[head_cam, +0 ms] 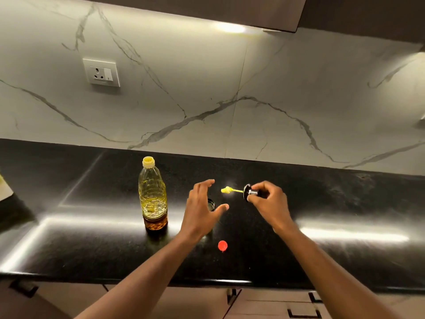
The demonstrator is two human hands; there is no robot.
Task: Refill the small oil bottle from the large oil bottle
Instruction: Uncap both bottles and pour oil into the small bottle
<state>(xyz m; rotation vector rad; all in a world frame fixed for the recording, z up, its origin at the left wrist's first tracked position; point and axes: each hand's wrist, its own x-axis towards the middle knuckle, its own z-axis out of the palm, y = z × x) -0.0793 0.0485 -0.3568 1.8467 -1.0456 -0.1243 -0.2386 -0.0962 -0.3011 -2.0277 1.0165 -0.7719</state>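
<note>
The large clear oil bottle (152,196) stands uncapped on the black counter (92,245), about half full of yellow oil. Its red cap (222,245) lies on the counter nearer to me. The small oil bottle (211,204) stands behind my left hand (202,210), so only its dark open mouth shows. My left hand hovers around it with fingers spread and relaxed, holding nothing. My right hand (268,199) pinches the small bottle's black and metal spout cap (250,192), held sideways above the counter, its yellow stopper tip (226,190) pointing left.
A marble backsplash with a white socket (101,72) rises behind the counter. A pale object (4,187) sits at the far left edge. Cabinet drawers with dark handles (303,313) run below the counter's front edge.
</note>
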